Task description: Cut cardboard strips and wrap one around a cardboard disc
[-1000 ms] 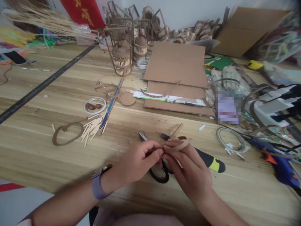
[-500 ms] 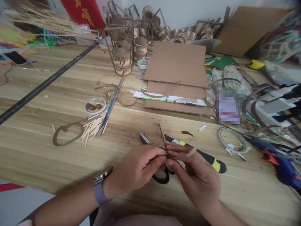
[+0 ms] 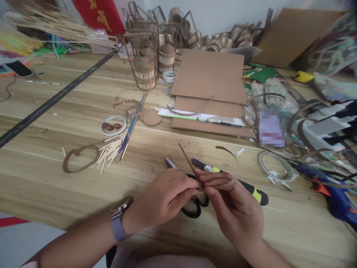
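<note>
Both my hands meet low in the middle of the view, above the wooden table [image 3: 55,186]. My left hand [image 3: 167,195], with a watch on its wrist, pinches a thin brown cardboard strip [image 3: 187,160] between thumb and fingers. My right hand [image 3: 231,208] pinches the same strip from the other side. One end of the strip sticks up and to the left; the other end curls in an arc [image 3: 231,154] to the right. Black-handled scissors [image 3: 189,206] lie on the table right under my hands. A black and yellow utility knife [image 3: 251,190] lies just behind my right hand.
Cardboard sheets [image 3: 209,74] lie in the middle at the back, small stick-and-cardboard lantern models [image 3: 143,72] behind them. At the left are loose short sticks [image 3: 110,150], a cardboard loop [image 3: 79,160] and a tape ring [image 3: 113,124]. A blue glue gun [image 3: 331,191] and another tape ring [image 3: 275,165] lie at the right.
The strip has been turned and slid through my fingers: its free end now stands up and left, and the other end has unrolled into a wider arc at the right.
</note>
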